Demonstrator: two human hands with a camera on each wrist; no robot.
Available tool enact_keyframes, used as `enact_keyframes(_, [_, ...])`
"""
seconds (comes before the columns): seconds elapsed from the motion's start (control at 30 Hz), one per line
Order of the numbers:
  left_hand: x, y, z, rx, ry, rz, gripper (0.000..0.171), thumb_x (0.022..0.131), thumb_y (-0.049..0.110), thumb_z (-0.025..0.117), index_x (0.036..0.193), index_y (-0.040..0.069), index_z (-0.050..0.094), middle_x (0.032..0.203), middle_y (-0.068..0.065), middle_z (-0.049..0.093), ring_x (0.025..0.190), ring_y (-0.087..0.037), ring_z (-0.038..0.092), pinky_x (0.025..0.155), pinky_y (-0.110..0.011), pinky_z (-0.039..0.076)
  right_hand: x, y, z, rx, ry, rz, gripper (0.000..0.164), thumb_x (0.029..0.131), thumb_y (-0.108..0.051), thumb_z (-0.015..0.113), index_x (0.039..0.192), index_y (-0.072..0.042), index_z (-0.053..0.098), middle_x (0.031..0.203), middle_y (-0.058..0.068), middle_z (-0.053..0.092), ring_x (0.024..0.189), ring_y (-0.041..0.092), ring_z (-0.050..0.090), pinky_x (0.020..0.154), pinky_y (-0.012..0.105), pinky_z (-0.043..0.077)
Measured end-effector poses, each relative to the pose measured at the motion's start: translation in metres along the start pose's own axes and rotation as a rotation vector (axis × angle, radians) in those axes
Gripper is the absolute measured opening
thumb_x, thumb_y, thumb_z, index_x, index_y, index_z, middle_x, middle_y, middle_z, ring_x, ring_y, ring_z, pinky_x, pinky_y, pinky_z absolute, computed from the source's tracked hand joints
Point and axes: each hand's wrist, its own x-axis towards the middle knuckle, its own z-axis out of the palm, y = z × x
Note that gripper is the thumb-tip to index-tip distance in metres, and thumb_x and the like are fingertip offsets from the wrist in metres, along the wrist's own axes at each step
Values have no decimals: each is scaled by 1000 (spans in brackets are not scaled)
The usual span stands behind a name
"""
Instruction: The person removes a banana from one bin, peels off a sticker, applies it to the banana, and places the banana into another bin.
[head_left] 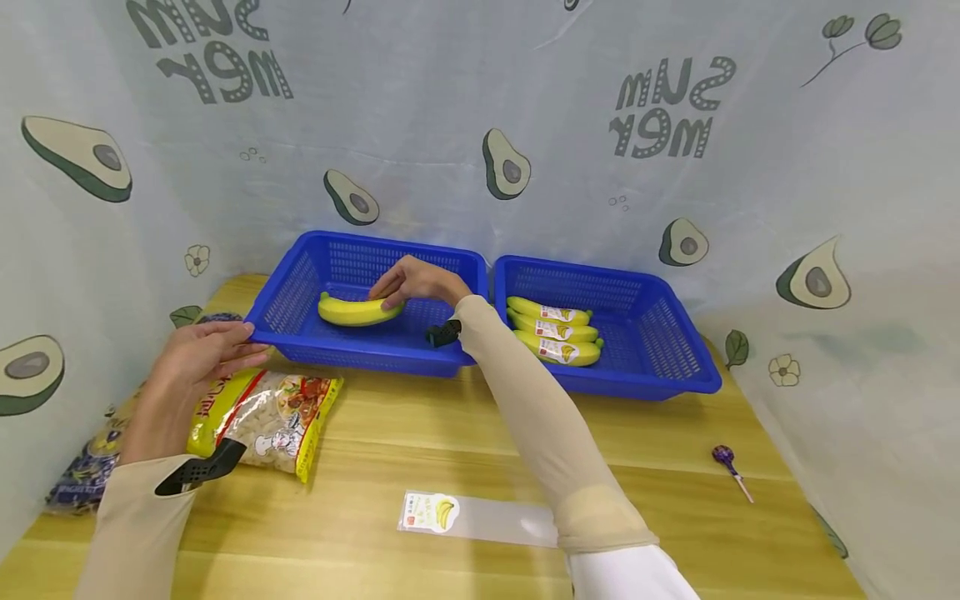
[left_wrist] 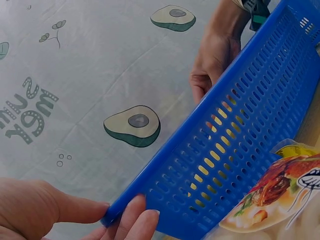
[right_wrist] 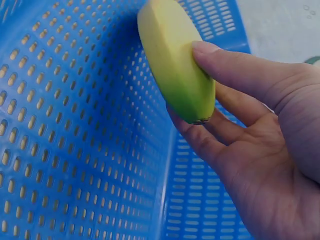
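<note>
A yellow banana (head_left: 354, 312) with a greenish tip is inside the left blue basket (head_left: 390, 360). My right hand (head_left: 420, 279) reaches over that basket and grips the banana near one end. In the right wrist view the thumb lies on top of the banana (right_wrist: 175, 65) and the fingers curl under it. At the basket's front left corner, my left hand (head_left: 206, 350) pinches the rim, thumb on one side and fingers on the other, as the left wrist view shows. Nothing else is seen inside this basket.
A second blue basket (head_left: 637, 385) on the right holds three labelled bananas (head_left: 558, 331). A yellow-edged food bag (head_left: 277, 421) lies below my left hand, with a dark purple bag (head_left: 82, 475) beside it. A clear labelled sleeve (head_left: 480, 518) and a lollipop (head_left: 724, 457) lie on the wooden table.
</note>
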Motion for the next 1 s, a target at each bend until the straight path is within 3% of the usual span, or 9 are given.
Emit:
enact_keyframes(0.17, [-2, 0, -1, -23, -17, 11, 25, 112, 10, 55, 133, -4, 52, 84, 2, 76, 76, -14, 80, 75, -30, 66, -6, -1, -4, -10, -13, -19, 32, 98, 4, 75, 130, 5, 75, 130, 18, 75, 118, 26, 75, 96, 33, 63])
enact_keyframes(0.3, [-3, 0, -1, -24, -19, 8, 34, 113, 11, 55, 141, -7, 48, 84, 2, 76, 77, -13, 80, 76, -31, 66, -12, -2, -7, -3, -11, -43, 29, 99, 5, 74, 129, 5, 75, 128, 19, 76, 114, 26, 76, 94, 34, 64])
enact_keyframes(0.53, [-4, 0, 0, 17, -20, 1, 63, 114, 14, 54, 162, -15, 25, 85, 5, 75, 79, -11, 80, 79, -31, 66, -31, -7, -13, -19, 17, -114, 30, 101, 5, 71, 131, 6, 74, 130, 19, 75, 116, 26, 76, 94, 34, 63])
enact_keyframes(0.77, [-1, 1, 2, 4, -13, -1, 53, 113, 14, 55, 156, -11, 36, 85, 4, 76, 79, -12, 80, 79, -31, 66, -57, -16, -25, -3, 59, -170, 31, 102, 5, 70, 132, 5, 73, 131, 17, 75, 113, 23, 76, 96, 34, 62])
enact_keyframes(1.0, [-3, 0, 0, 27, -3, -11, 62, 114, 15, 54, 162, -14, 27, 84, 4, 75, 79, -11, 80, 80, -30, 66, -85, -20, -30, -36, 82, -212, 31, 102, 2, 72, 133, 0, 75, 132, 12, 76, 113, 22, 74, 95, 32, 61])
